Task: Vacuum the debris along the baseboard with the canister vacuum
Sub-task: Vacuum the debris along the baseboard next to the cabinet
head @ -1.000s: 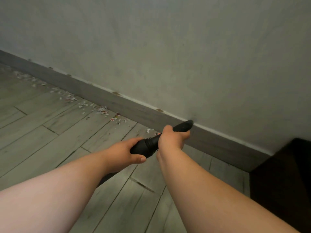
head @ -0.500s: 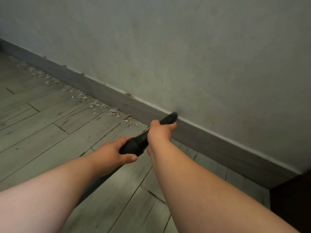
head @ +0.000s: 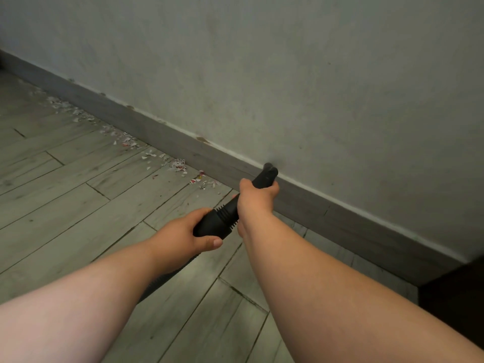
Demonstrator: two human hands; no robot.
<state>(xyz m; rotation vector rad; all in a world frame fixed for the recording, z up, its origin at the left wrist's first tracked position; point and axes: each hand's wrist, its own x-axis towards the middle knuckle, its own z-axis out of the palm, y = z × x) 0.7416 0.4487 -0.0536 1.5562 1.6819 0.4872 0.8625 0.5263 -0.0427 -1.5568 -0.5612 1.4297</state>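
We hold the black vacuum tube (head: pixel 222 217) with both hands. Our left hand (head: pixel 180 233) curls its fingers (head: pixel 207 242) round the near end. Our right hand (head: pixel 255 200) grips it farther up. The tip is at the baseboard (head: pixel 157 138). The debris (head: pixel 180 167) lies on the floor (head: pixel 65 205), left of the tip, along the baseboard.

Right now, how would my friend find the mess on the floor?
Follow the grey wall down to the baseboard. On the floor along its foot, left of the black nozzle, lies a trail of scraps. Only they are white and red.
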